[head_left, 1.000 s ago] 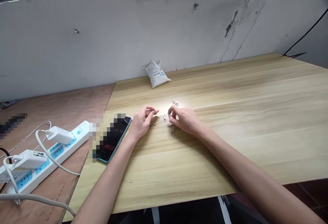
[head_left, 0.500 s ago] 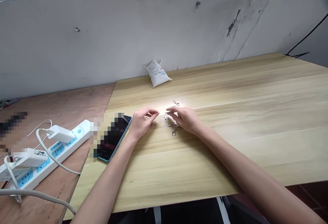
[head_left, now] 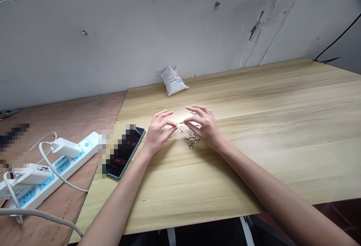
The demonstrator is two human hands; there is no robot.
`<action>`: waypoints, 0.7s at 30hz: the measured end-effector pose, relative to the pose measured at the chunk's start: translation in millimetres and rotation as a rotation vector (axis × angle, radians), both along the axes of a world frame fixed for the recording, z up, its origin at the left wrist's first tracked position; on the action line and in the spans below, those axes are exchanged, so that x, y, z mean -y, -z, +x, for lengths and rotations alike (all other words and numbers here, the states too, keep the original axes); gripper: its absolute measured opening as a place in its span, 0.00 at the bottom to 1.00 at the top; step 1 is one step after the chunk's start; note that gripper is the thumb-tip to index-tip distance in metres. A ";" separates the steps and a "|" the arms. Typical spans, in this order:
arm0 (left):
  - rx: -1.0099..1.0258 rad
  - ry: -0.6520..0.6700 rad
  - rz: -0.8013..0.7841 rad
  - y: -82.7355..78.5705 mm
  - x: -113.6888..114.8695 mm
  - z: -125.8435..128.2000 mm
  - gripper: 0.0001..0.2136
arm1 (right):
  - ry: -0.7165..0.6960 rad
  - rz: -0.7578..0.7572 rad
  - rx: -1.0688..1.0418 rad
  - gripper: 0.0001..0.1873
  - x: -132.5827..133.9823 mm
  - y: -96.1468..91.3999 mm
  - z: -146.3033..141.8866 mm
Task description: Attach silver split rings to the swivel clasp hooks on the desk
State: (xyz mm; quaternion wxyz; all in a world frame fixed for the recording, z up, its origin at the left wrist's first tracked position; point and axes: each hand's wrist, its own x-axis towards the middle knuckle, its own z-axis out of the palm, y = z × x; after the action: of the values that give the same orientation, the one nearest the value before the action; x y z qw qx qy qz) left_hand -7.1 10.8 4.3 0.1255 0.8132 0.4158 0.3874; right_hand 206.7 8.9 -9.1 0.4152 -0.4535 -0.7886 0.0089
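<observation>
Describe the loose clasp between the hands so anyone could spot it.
On the pale wooden table, look between the left hand and the right hand. The metal clasp lies there on the wood, alone, unlike the heaped clasps nearer the camera.

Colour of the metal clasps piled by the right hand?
Silvery for the piled clasps, shown best in the head view, the only one.

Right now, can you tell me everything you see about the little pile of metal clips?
The pile is several small, shiny, silver-coloured clips that look like metal, with curved, loop-like parts. They lie jumbled and overlapping on the wood-look tabletop, beside the right hand. One pokes out toward the person. They're too small to count, and I can't tell whether the hand touches them.
</observation>
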 end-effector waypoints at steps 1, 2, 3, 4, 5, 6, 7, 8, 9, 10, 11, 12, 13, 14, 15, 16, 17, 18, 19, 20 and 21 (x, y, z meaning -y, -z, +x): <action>-0.002 0.002 0.001 0.2 0.1 0.1 0.01 | 0.008 0.009 0.002 0.08 0.1 0.6 -0.3; -0.004 0.004 0.001 0.4 0.1 0.2 0.02 | 0.010 0.016 0.007 0.08 0.1 1.3 -0.6; -0.005 0.005 0.002 0.6 0.1 0.2 0.02 | 0.011 0.017 0.015 0.08 0.1 1.8 -0.7; -0.006 0.005 0.003 0.7 0.1 0.2 0.02 | 0.011 0.014 0.025 0.08 0.2 2.3 -0.8; -0.006 0.005 0.005 0.8 0.1 0.1 0.01 | 0.013 0.011 0.036 0.08 0.3 2.5 -0.8; -0.008 0.006 0.005 0.8 0.1 0.1 0.01 | 0.017 0.007 0.044 0.08 0.5 2.6 -0.8; -0.010 0.004 0.004 0.8 0.1 0.1 0.01 | 0.019 0.006 0.050 0.08 0.7 2.4 -0.9; -0.011 0.003 0.004 0.7 0.2 0.1 0.01 | 0.019 0.009 0.053 0.08 1.2 2.0 -1.0; -0.013 0.001 0.003 0.6 0.3 0.1 0.01 | 0.018 0.016 0.050 0.09 1.7 1.3 -1.3; -0.015 -0.001 0.002 0.5 0.5 0.2 0.01 | 0.018 0.023 0.043 0.09 2.3 0.6 -1.6; -0.016 -0.002 0.003 0.4 0.8 0.3 0.01 | 0.020 0.028 0.035 0.09 3.0 -0.2 -2.1; -0.017 -0.002 0.005 0.2 1.1 0.4 0.01 | 0.023 0.030 0.026 0.09 3.6 -0.8 -2.6; -0.019 -0.001 0.008 0.0 1.3 0.6 0.01 | 0.027 0.028 0.020 0.08 4.1 -1.3 -3.0; -0.021 0.001 0.011 -0.2 1.5 0.7 0.01 | 0.031 0.025 0.015 0.08 4.3 -1.5 -3.4; -0.023 0.001 0.013 -0.3 1.6 0.9 0.01 | 0.033 0.022 0.015 0.08 4.3 -1.5 -3.6; -0.023 0.000 0.017 -0.4 1.7 1.0 0.01 | 0.033 0.022 0.015 0.09 4.1 -1.2 -3.6; -0.022 -0.002 0.021 -0.5 1.7 1.1 0.01 | 0.031 0.024 0.015 0.09 3.7 -0.7 -3.4; -0.020 -0.005 0.023 -0.5 1.6 1.1 0.01 | 0.030 0.027 0.015 0.09 3.2 -0.2 -3.1; -0.018 -0.008 0.025 -0.4 1.5 1.1 0.01 | 0.029 0.029 0.016 0.09 2.7 0.3 -2.6; -0.017 -0.010 0.025 -0.3 1.3 1.1 0.01 | 0.027 0.029 0.018 0.10 2.3 0.7 -2.2; -0.018 -0.012 0.025 -0.2 1.2 1.1 0.01 | 0.023 0.029 0.022 0.10 2.1 0.9 -1.8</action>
State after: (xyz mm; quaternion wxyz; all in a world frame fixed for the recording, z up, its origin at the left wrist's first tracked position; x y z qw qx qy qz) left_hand -6.0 9.6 4.5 0.1093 0.8157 0.4170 0.3858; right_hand 205.0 6.8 -9.9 0.4131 -0.4565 -0.7879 -0.0124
